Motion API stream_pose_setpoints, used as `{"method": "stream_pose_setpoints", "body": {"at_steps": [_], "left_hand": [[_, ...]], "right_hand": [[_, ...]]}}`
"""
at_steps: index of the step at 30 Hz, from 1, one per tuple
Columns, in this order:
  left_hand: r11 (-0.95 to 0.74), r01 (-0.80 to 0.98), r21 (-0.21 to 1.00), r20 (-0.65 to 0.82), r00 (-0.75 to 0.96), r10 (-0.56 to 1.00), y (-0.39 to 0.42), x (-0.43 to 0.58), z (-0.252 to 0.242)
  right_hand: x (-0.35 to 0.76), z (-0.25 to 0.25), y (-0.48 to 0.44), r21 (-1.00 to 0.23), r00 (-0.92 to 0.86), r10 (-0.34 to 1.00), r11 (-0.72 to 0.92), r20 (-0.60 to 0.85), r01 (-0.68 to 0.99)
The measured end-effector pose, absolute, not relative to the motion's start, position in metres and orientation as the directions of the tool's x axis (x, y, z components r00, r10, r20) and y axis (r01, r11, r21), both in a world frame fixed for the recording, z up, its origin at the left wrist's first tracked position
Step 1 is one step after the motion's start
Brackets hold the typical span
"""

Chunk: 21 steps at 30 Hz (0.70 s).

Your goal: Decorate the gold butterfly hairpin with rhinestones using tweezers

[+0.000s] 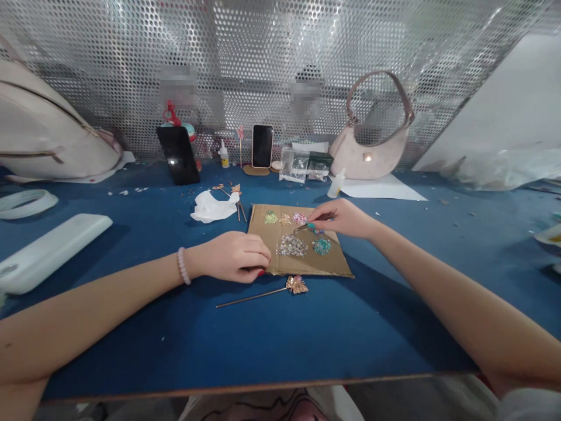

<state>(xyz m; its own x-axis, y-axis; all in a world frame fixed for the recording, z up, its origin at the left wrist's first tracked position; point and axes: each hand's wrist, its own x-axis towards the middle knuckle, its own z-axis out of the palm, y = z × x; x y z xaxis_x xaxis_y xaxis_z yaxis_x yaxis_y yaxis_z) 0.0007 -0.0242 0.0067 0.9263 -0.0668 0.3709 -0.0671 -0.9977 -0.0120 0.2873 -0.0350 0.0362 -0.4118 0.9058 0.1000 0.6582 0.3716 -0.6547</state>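
My right hand (339,218) pinches a pair of tweezers (300,228), whose tip is over the pile of clear rhinestones (293,246) on a piece of cardboard (302,268). Curled and closed, my left hand (236,257) rests at the cardboard's left edge; what its fingertips hold, if anything, is hidden. Around the clear pile lie green (270,217), peach (285,219), pink (300,218) and teal rhinestones (322,246). Just in front of the cardboard lies a hairpin (295,285) with a gold butterfly-like ornament, its stick pointing left.
Behind the cardboard are a crumpled white sheet (213,206), more hairpins (240,204) and a glue bottle (336,183). Two phones (179,155) stand farther back, near small plastic bags (294,164) and a handbag (372,153). A white oblong case (56,251) and a tape roll (28,203) lie left.
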Motion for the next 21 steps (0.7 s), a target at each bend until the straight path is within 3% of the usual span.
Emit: {"method": "stream_pose_setpoints", "body": {"at_steps": [21], "left_hand": [[-0.997,-0.078,-0.009,0.382,0.921,-0.076,-0.0223,0.0002,0.0053]], "right_hand": [[0.2862,0.0364,-0.0353,-0.642,-0.384,0.917,0.361,0.111,0.677]]}}
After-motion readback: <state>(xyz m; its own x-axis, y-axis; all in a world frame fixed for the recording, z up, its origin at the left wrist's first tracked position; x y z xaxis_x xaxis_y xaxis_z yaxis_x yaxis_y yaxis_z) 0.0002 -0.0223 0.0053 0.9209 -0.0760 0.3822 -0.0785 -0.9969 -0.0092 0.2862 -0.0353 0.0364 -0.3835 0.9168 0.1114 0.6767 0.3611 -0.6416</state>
